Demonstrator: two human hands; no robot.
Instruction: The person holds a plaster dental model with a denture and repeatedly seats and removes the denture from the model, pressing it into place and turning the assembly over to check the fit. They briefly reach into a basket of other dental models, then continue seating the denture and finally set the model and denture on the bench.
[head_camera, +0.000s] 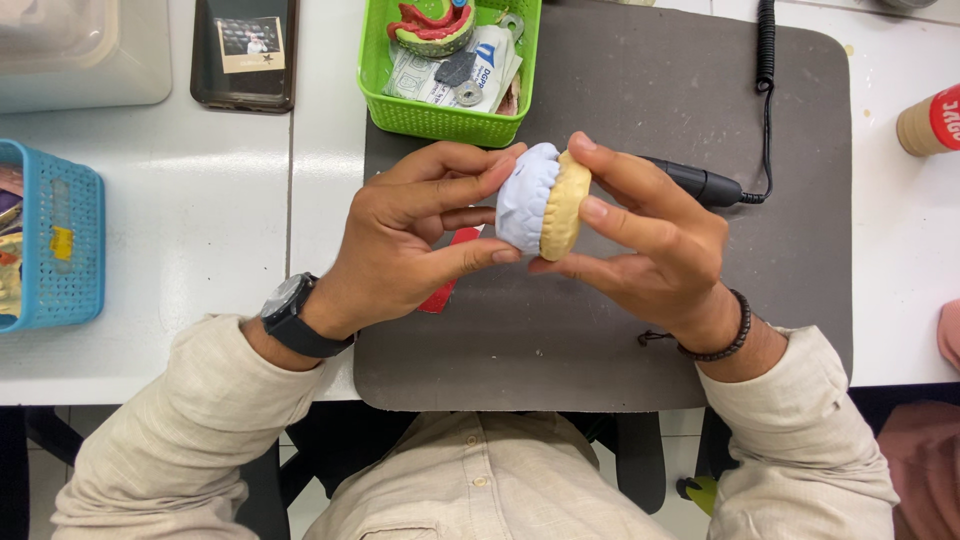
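A: Two dental casts pressed together, teeth to teeth: blue cast (523, 200) on the left, yellow cast (563, 207) on the right. Held up above the grey mat (800, 200), not resting on it.

B: Grip?

A: Left hand (410, 235) closed on the blue cast, thumb low, fingertips over the top edge. Right hand (650, 240) closed on the yellow cast the same way, thumb under, fingers behind. Narrow pinch on both sides, no slack showing.

B: Beneath?

A: Red strip (445, 285) flat on the mat, half hidden under the left fingers. Black handpiece (700, 183) just behind the right hand, coiled cord (766, 45) running off the top edge.

B: Further out?

A: Green basket (450, 110) at the mat's far corner, with another model and packets inside. Blue basket (60, 240) far left. Dark phone (245, 55) top left. Cardboard tube (925, 120) at the right edge.

B: Risks?

A: Likely chipped teeth, if squeezed hard while the bite sits off. Slipping sideways also possible, with only fingertips holding each half. Drop onto the mat probably harmless; drop past the near edge, onto the lap or floor, probably a break. Handpiece close to the right wrist, so a snag on the cord looks possible too.
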